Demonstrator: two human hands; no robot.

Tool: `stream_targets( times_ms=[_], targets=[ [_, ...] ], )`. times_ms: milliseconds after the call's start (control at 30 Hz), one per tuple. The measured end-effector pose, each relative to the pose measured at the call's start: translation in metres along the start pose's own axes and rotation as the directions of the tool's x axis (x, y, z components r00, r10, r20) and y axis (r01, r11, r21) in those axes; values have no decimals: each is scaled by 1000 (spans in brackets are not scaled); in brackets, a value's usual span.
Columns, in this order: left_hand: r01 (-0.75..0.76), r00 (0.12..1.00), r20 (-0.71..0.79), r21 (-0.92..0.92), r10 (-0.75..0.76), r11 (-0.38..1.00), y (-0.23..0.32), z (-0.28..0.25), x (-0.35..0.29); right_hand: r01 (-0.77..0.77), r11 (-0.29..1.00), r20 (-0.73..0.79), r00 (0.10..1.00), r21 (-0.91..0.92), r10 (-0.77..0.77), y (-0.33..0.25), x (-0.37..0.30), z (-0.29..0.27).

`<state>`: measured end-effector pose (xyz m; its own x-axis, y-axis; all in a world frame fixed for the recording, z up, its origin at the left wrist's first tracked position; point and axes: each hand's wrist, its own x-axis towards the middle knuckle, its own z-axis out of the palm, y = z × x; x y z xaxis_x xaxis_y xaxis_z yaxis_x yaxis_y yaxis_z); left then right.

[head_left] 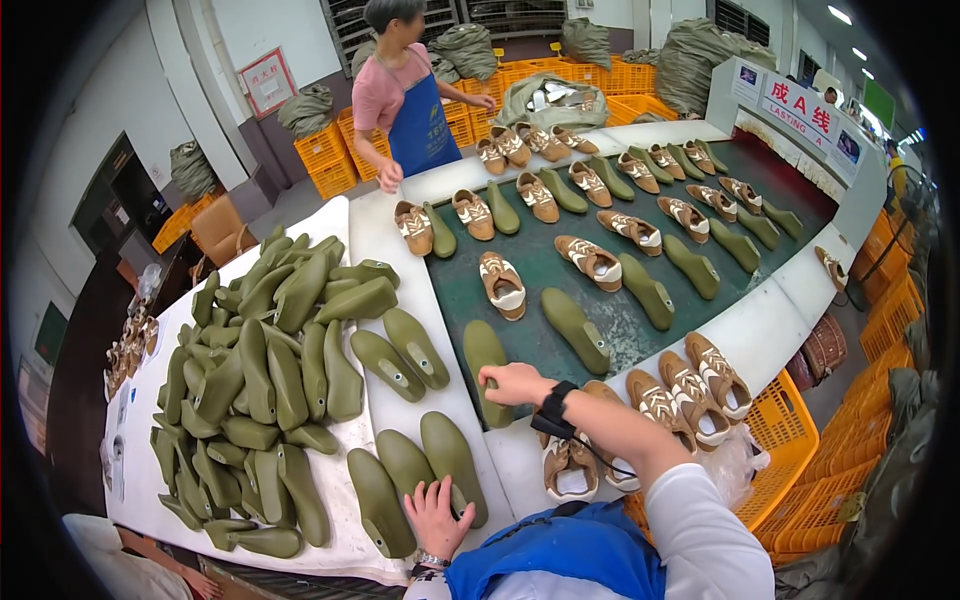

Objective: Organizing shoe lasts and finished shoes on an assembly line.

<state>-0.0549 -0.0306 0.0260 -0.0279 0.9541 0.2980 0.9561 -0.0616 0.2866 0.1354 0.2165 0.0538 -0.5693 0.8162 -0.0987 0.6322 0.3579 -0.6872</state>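
Lasts, olive-green, smooth and foot-shaped, lie under both of the person's bare hands. The right hand (512, 384), with a black strap-on device (555, 405) at its wrist, has its fingers curled closed on the side of one olive-green last (484, 348), which lies at the near left corner of a scuffed green work surface (635, 362). The left hand (438, 512), wearing a silver-coloured metal band (433, 559), is open with fingers spread, resting over the lower ends of the middle last (402, 458) and right last (452, 462) of three lying side by side on a white ledge (418, 275); the left one (378, 505) is just beside. Two more lasts (400, 355) lie farther up that ledge, next to a large heap of lasts (255, 385) on a white tabletop (345, 560). Brown sneakers with white stripes (588, 262) stand among lasts across the green surface. Beyond it stands a co-worker in a blue apron (422, 125).
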Motion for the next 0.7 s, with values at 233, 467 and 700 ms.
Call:
stream_targets(
  times_ms=[233,467,700],
  targets=[
    [3,1000,22,3,-3,1000,-2,2,-2,-161,968,5,986,-195,165,46,16,53],
    [1,1000,2,31,-1,1000,-5,5,-1,-57,969,199,974,-239,106,41,9,44],
    [-13,1000,-4,57,13,998,-3,11,-1,-73,971,178,977,-228,115,40,-4,46]
  ],
)
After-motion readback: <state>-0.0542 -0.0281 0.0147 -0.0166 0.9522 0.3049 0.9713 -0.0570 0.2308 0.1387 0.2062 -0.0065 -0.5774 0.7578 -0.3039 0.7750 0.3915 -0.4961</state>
